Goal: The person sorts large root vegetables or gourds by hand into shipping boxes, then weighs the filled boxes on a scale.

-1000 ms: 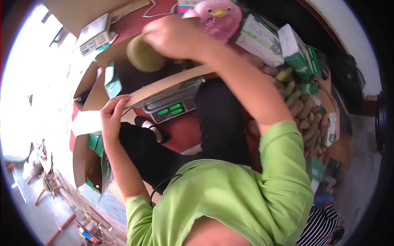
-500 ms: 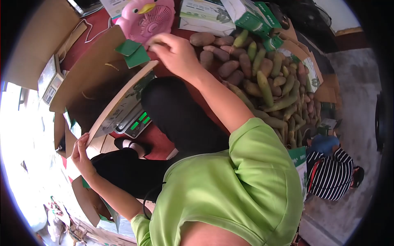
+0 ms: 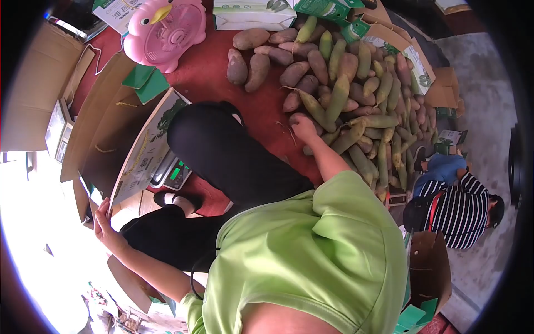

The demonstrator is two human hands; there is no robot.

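Observation:
My left hand (image 3: 108,228) grips the lower edge of an open cardboard box (image 3: 143,147), fingers on the outside and thumb pressed to the rim. The box leans on its side against my knee, with green flaps (image 3: 146,82) at its top. My right hand (image 3: 303,128) reaches to the near edge of a big pile of radishes (image 3: 339,100), its fingers wrapped on a reddish radish (image 3: 317,129) that is mostly hidden. Two more reddish radishes (image 3: 257,72) lie apart on the red surface. Between box and knee, a scale (image 3: 173,171) shows green digits.
A pink fan (image 3: 167,33) stands at the top left beside printed boxes (image 3: 254,15). Another scale (image 3: 59,136) is at the far left. An open carton (image 3: 429,267) sits at lower right. A person in a striped shirt (image 3: 457,214) bends over at the right.
My right hand has moved from the box's green flaps to the radish pile. My left hand stays on the box edge. The view has shifted, and the open carton at lower right now shows.

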